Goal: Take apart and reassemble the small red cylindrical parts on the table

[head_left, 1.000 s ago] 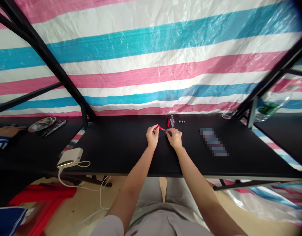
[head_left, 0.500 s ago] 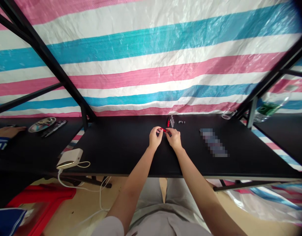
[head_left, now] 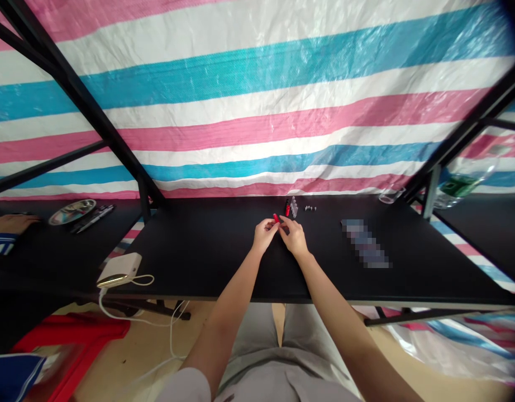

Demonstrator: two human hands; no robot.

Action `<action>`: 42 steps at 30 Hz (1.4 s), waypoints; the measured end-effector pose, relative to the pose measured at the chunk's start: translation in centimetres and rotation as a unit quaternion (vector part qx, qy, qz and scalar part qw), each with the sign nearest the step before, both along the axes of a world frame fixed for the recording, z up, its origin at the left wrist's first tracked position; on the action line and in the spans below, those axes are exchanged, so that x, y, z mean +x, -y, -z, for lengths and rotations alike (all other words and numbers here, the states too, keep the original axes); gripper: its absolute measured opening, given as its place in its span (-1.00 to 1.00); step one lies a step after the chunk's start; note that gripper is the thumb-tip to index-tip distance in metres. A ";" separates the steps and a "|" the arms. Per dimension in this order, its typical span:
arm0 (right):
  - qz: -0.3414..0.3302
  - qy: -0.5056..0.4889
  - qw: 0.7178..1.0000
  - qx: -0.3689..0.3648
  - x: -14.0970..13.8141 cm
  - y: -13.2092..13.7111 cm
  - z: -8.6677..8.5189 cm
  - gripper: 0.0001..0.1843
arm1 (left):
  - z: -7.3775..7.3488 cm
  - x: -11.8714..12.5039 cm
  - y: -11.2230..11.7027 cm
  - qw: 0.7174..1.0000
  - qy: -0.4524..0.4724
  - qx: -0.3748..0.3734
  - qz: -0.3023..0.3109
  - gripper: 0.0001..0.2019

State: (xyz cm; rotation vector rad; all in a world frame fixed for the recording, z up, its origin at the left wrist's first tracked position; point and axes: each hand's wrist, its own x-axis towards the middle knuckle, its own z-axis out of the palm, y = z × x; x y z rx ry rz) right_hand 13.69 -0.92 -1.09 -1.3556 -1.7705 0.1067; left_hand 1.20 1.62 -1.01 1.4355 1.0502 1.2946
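Observation:
A small red piece [head_left: 276,218], tube-like, stands tilted nearly upright between the fingertips of my left hand [head_left: 263,235], which is closed on it. Close on its right is my right hand [head_left: 294,237], thumb and forefinger a little apart, with nothing visible between them. Whether its fingertips touch the red piece I cannot tell. Just beyond my hands, small red and black pieces [head_left: 287,209] lie on the black table [head_left: 207,245]. Beside them is a group of clear pieces [head_left: 294,207], and further right a short row of small shiny parts [head_left: 310,208].
A blurred-out flat object [head_left: 365,243] lies to the right, a clear cup [head_left: 390,194] at the back right. White device [head_left: 120,269] with cables sits front left. On the left table are a metal dish [head_left: 72,212], pens [head_left: 93,219] and another person's hand [head_left: 17,223].
The red piece has turned from lying crosswise between both hands to nearly upright in my left fingers. My right fingertips have spread slightly.

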 end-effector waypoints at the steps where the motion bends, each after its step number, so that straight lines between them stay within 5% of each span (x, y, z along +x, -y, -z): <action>1: 0.000 -0.002 1.000 -0.001 0.0 0.0 0.0 -0.61 | 0.0 0.0 0.0 1.000 0.000 -0.004 -0.002 -0.77; 6: 0.000 -0.010 1.000 0.002 -0.1 0.0 0.1 -0.56 | -0.4 0.3 0.0 0.999 0.023 -0.027 -0.009 -0.77; 12: 0.010 -0.024 1.000 -0.001 -0.2 -0.1 0.3 -0.57 | -1.0 -0.8 -1.9 0.976 0.050 -0.076 -0.197 -0.85; 16: 0.012 -0.029 0.999 -0.004 -0.2 0.1 0.1 -0.60 | -1.9 -3.0 -3.5 0.964 -0.151 -0.020 -0.218 -0.94; 20: 0.012 -0.032 0.999 -0.011 -0.2 0.2 0.0 -0.62 | -2.9 -4.5 -4.0 0.888 -0.407 0.004 -0.214 -0.91; 25: 0.012 -0.036 0.999 -0.009 -0.1 0.1 0.2 -0.66 | -3.2 -4.6 -4.2 0.836 -0.527 -0.013 -0.151 -0.89; 42: 0.011 -0.039 0.999 -0.003 0.0 0.0 0.2 -0.67 | -2.1 -4.7 -5.6 0.851 -0.502 -0.026 -0.155 -0.87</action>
